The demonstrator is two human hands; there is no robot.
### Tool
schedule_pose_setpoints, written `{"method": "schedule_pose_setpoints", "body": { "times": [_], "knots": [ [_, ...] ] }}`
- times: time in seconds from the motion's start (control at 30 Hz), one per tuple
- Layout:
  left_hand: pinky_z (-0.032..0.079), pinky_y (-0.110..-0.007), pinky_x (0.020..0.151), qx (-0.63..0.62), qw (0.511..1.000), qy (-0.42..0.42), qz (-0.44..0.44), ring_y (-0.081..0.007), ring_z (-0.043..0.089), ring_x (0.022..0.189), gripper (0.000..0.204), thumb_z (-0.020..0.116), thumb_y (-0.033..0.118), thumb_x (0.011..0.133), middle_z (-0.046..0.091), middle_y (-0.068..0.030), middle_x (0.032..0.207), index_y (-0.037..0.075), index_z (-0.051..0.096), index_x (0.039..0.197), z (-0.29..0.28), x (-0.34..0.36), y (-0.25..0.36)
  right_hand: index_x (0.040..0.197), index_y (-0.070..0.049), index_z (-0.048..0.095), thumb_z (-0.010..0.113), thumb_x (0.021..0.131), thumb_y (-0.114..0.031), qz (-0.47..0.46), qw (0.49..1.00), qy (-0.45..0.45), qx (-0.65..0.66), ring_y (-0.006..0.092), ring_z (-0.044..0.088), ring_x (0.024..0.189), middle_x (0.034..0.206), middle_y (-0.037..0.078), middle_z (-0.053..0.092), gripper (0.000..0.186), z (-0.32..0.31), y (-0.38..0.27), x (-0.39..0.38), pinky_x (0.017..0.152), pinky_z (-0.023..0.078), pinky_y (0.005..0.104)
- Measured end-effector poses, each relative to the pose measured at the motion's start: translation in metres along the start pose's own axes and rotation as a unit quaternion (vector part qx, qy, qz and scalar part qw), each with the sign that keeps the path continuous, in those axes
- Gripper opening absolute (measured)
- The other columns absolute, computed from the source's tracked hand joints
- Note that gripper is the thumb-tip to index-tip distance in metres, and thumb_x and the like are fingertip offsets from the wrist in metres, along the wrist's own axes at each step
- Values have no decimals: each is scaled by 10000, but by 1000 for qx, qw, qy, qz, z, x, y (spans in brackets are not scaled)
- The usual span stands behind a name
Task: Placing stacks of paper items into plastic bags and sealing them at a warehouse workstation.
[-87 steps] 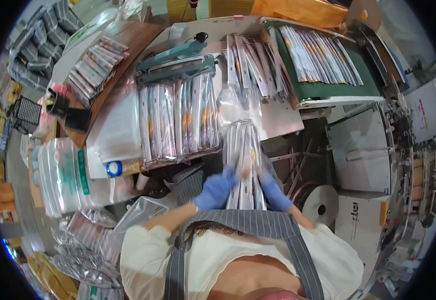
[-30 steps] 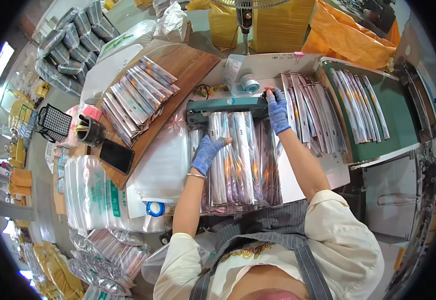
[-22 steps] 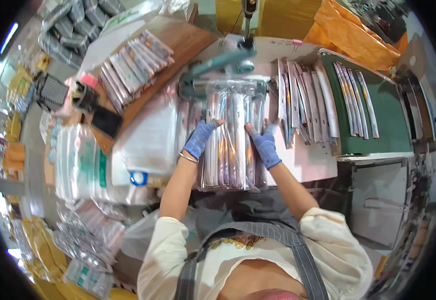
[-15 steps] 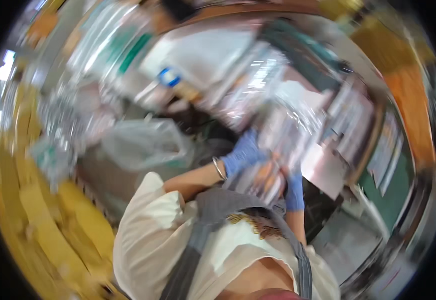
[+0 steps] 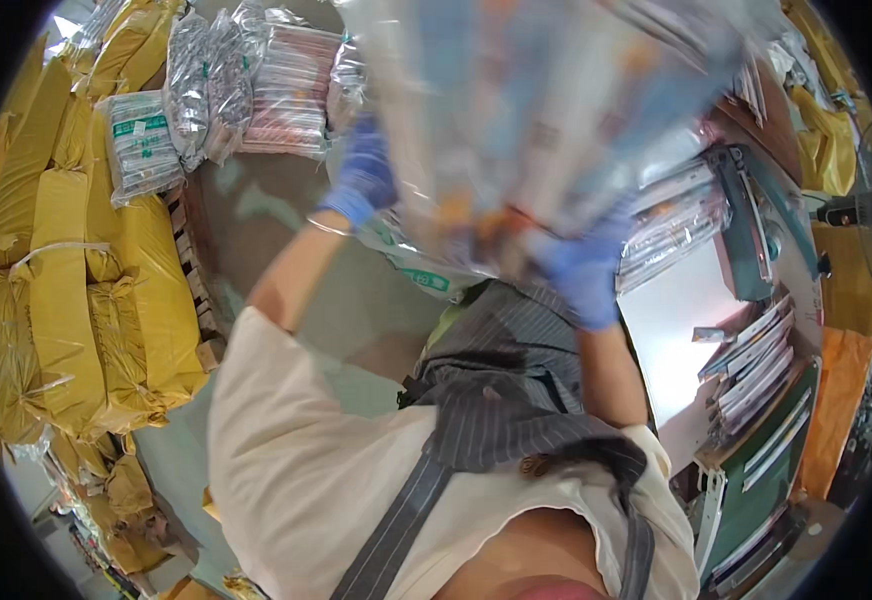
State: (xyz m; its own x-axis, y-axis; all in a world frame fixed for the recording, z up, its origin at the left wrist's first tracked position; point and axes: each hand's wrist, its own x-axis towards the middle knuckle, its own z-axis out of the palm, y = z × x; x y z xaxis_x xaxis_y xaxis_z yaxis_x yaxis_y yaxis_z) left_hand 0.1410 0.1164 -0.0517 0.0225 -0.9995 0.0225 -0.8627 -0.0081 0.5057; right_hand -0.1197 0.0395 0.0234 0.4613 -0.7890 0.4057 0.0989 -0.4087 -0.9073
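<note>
A large clear plastic bag [image 5: 546,110], its contents smeared in white, blue and orange, is raised in front of me and fills the upper middle. My left hand [image 5: 364,178], in a blue glove with a bangle at the wrist, grips its left edge. On the near right side, my right hand [image 5: 586,270], also gloved in blue, is closed on the bag's lower part. Most fingertips are blurred or hidden by the plastic. Below the bag hangs a whitish plastic piece with green print [image 5: 426,278], close to my striped apron [image 5: 506,350].
Yellow wrapped bales [image 5: 66,300] are stacked at the left. Several clear-wrapped bundles [image 5: 291,85] lie beyond them. To my right is a white worktop [image 5: 671,340] with wrapped flat packs [image 5: 671,225], a dark green box-like piece [image 5: 746,240] and a stack of thin packs [image 5: 751,375].
My view has turned to the left. My hands have moved apart and up from near the worktop, lifting the plastic bag, which now spreads across the upper view.
</note>
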Motion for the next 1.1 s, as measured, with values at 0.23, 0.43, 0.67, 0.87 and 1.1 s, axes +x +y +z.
{"method": "schedule_pose_setpoints", "body": {
  "times": [0.23, 0.43, 0.67, 0.87, 1.1],
  "knots": [
    [313, -427, 981, -250, 940, -123, -196, -289, 435, 1145, 510, 508, 322, 835, 445, -107, 1273, 71, 402, 1267, -42, -35, -121, 1292, -24, 268, 724, 672, -315, 36, 994, -95, -32, 254, 509, 1060, 1184, 126, 491, 823, 140, 97, -41, 892, 415, 388],
    [368, -465, 970, -764, 529, -76, -361, -330, 486, 1082, 412, 566, 248, 844, 482, -152, 1226, 47, 476, 1192, 8, -55, -129, 1285, -82, 331, 592, 769, -393, 326, 866, -99, 365, 233, 500, 1080, 1227, 91, 477, 657, 137, 129, -56, 913, 392, 425],
    [329, -362, 998, -631, 743, -26, -223, -226, 423, 1158, 543, 554, 94, 773, 408, -114, 1302, 36, 376, 1282, -32, -74, -147, 1272, -129, 390, 498, 851, -439, 244, 759, -99, 596, 209, 483, 1061, 1200, 48, 484, 534, 179, 148, -85, 919, 365, 409],
    [224, -264, 1043, -401, 907, -40, -126, -150, 239, 1302, 728, 510, -115, 688, 275, -77, 1417, 34, 275, 1360, -56, -72, -90, 1252, -76, 394, 590, 780, -436, 200, 913, -312, -168, 273, 514, 1020, 1165, 142, 508, 625, 141, 213, -114, 898, 396, 357],
    [279, -188, 945, -417, 904, -9, -98, -148, 299, 1275, 813, 390, -156, 607, 317, -69, 1400, 75, 261, 1376, -29, -63, -43, 1204, -29, 438, 674, 688, -371, 264, 792, -441, -330, 351, 483, 1060, 1101, 233, 517, 662, 160, 250, -109, 915, 381, 383]
  ]
}}
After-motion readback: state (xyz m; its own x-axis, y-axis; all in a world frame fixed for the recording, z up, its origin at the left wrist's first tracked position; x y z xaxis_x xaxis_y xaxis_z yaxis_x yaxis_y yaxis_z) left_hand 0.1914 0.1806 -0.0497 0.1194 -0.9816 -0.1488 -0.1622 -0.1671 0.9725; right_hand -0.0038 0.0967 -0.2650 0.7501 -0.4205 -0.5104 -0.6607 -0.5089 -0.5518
